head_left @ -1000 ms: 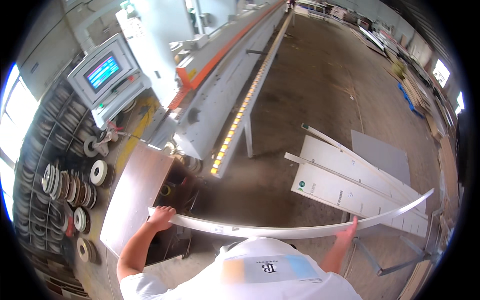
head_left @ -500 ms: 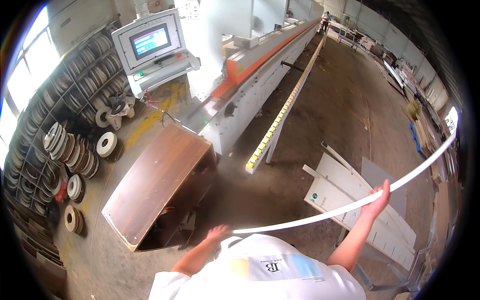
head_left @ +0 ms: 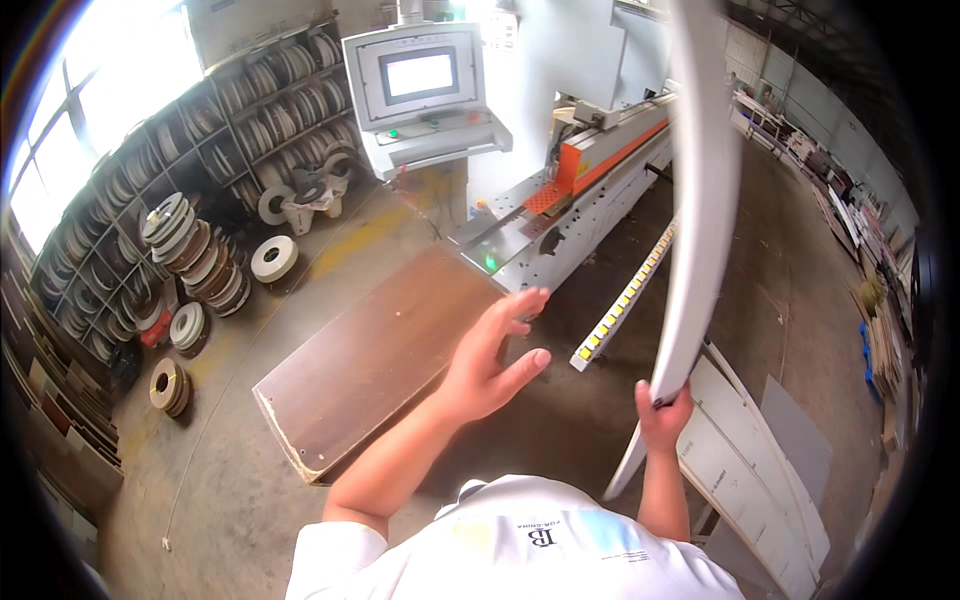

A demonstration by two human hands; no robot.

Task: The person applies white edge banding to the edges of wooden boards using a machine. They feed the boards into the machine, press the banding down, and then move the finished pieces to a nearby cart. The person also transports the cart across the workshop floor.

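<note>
A long white board strip point(head_left: 697, 200) stands steeply upright in front of me, its top running out past the upper edge of the view. My right hand point(head_left: 664, 414) is wrapped round it near its lower part, thumb along the near side. Below that hand the strip's lower end point(head_left: 625, 468) slants down to the left. My left hand point(head_left: 497, 355) is raised in the air with its fingers apart and nothing in it. It hangs over the right end of a brown wooden cabinet point(head_left: 385, 345), apart from the strip.
Ahead runs a long machine with an orange guard point(head_left: 572, 168) and a control panel point(head_left: 420, 80). Beside it extends a roller rail point(head_left: 625, 305) with yellow rollers. White panels point(head_left: 745, 450) lean at the right. Edging rolls point(head_left: 195, 250) are stacked at the left before a full rack.
The strip has swung from lying across in front of me to standing upright. My left hand has let go of its end and risen; the view has turned left.
</note>
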